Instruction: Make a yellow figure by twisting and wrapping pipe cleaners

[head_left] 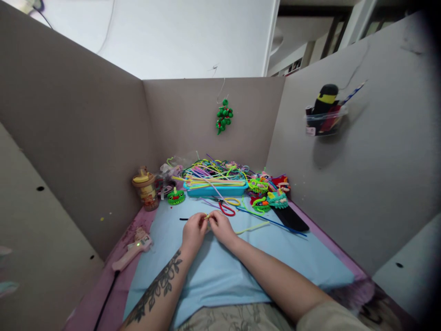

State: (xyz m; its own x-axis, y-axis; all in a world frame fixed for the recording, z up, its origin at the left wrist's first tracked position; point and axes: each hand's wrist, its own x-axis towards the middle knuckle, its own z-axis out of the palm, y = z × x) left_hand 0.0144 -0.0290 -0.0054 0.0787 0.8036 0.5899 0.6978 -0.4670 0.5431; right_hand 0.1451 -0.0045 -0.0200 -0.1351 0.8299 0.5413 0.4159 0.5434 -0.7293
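My left hand and my right hand meet over the blue cloth, fingertips pinched together. Between them is a small piece of yellow pipe cleaner, mostly covered by my fingers. A pale yellow-green pipe cleaner lies to the right of my right hand; whether it joins the held piece is hidden. Just left of my left hand a short black strip shows. Beyond my hands lie scissors with red and yellow handles, and a long dark blue pipe cleaner stretches to the right.
A blue tray heaped with pipe cleaners stands at the back. Finished fuzzy pieces and a black strip lie right of it. At left are a green fuzzy piece, a lidded cup and a pink glue gun. Grey panels surround the table.
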